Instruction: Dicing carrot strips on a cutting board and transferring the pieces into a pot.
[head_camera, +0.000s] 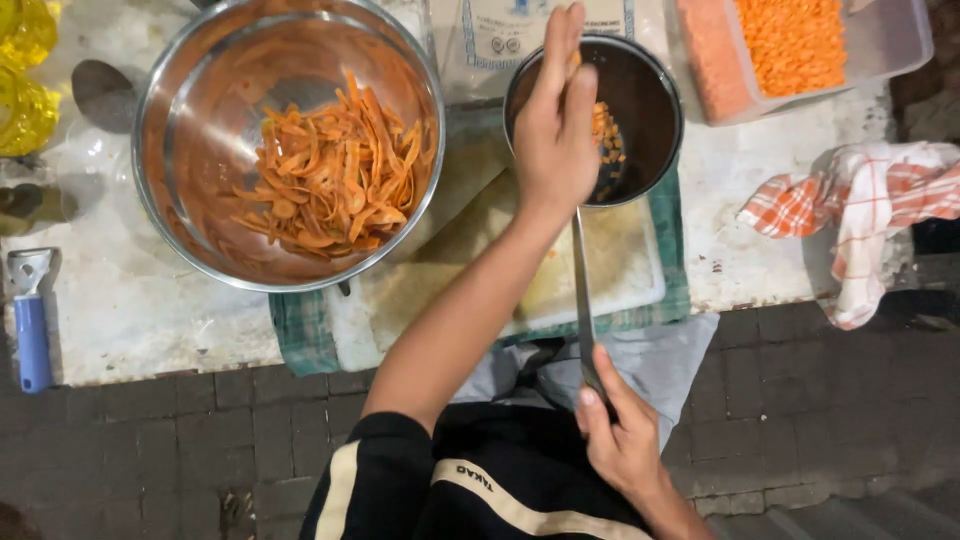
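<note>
Left hand (553, 130) reaches flat, fingers straight and together, over the small dark round metal pan (640, 110) far right of centre on the worktop; right hand (620, 440), near, closed on its long thin metal handle (582, 290). One pan holding orange lentils (606, 140); one large steel bowl of carrot strips (290, 140) to its left; one clear plastic tub of lentils (800, 45), far right.

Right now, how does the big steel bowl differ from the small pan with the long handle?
The big steel bowl is far wider than the small pan. The bowl holds orange strips; the pan holds a few small orange bits. No hand touches the bowl; the right hand grips the pan's handle, the left hand hangs over it. Both are round metal.
</note>
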